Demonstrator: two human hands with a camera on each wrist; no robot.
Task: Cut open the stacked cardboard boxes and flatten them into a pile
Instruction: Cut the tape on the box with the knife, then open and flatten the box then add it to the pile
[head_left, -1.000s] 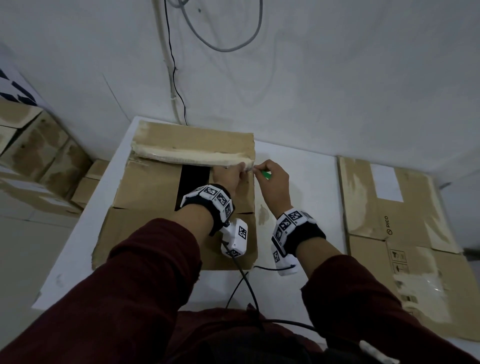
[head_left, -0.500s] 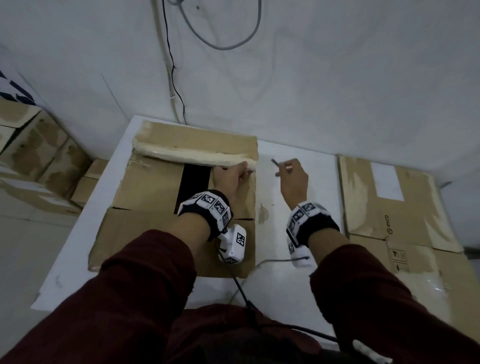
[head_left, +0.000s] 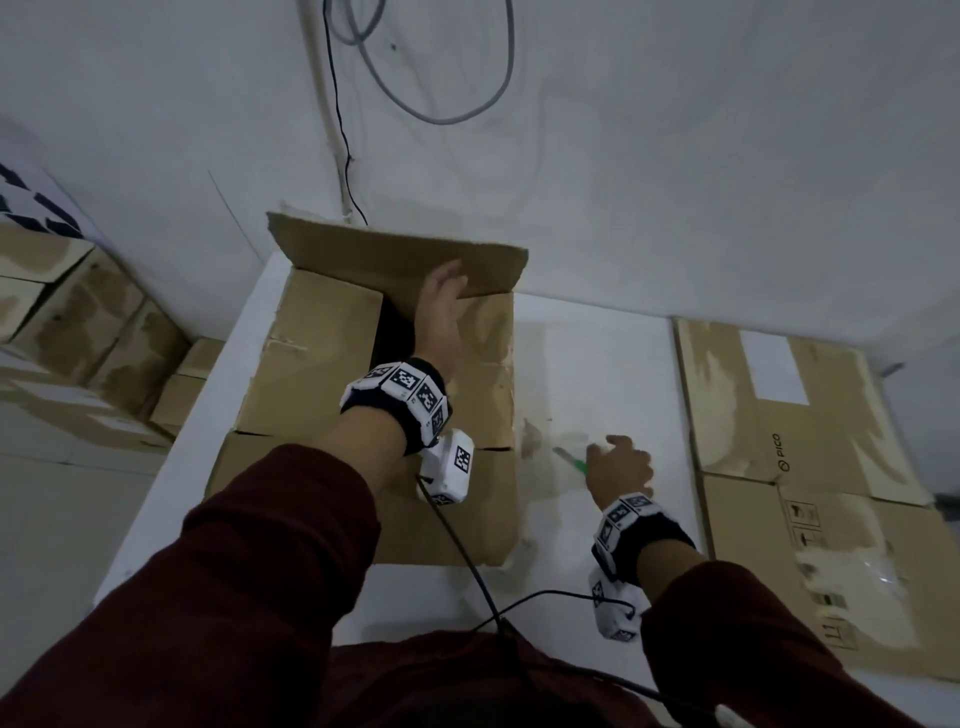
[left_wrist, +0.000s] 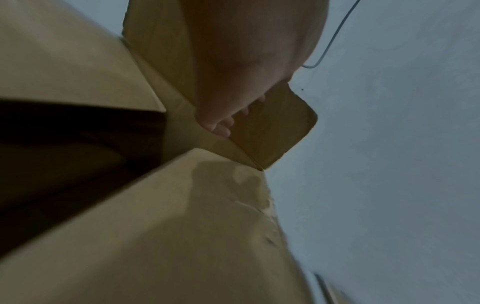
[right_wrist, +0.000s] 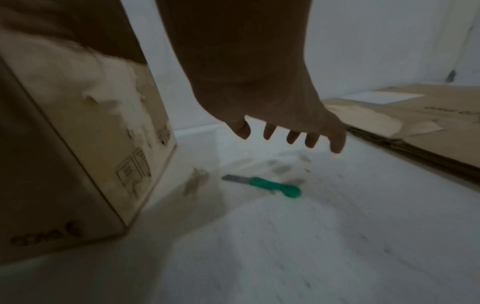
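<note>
A brown cardboard box (head_left: 322, 364) stands on the white table (head_left: 597, 374), its top partly open with a dark gap. My left hand (head_left: 442, 304) presses with straight fingers against the raised far flap (head_left: 363, 254); in the left wrist view the fingertips (left_wrist: 223, 126) touch that flap (left_wrist: 275, 131). A green-handled knife (head_left: 569, 460) lies on the table to the right of the box, its blade pointing at the box. My right hand (head_left: 618, 462) hovers just above it, fingers loose and holding nothing (right_wrist: 280, 123); the knife (right_wrist: 265, 185) lies free below.
A pile of flattened boxes (head_left: 779, 415) lies at the table's right end. More closed boxes (head_left: 78, 322) are stacked on the floor at the left. Cables (head_left: 431, 93) hang on the wall behind. A wrist cable (head_left: 467, 561) trails over the near table edge.
My left hand has swung the far flap from flat to upright. My right hand drew back toward me, laid the knife on the table and let go of it.
</note>
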